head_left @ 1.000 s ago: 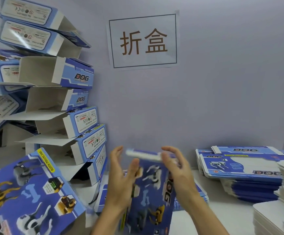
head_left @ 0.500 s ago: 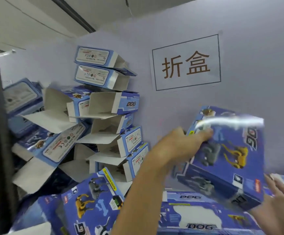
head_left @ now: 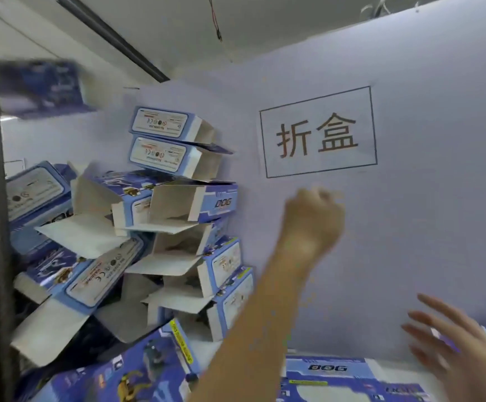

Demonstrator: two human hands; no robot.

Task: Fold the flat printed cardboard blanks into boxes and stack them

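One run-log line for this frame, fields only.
left hand: raised, empty | right hand: open | blurred folded box: airborne upper left | box pile: against wall | flat blanks: below

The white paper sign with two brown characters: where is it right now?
Head view, upper right of centre: the white paper sign hangs on the pale wall, above the raised left hand.

In front of me stands a pale lilac wall [head_left: 410, 227] bearing a white paper sign [head_left: 318, 132] with two brown characters inside a black frame. Overhead, a grey ceiling [head_left: 265, 21] carries a dark rail [head_left: 114, 39]; a thin wire [head_left: 215, 21] dangles.
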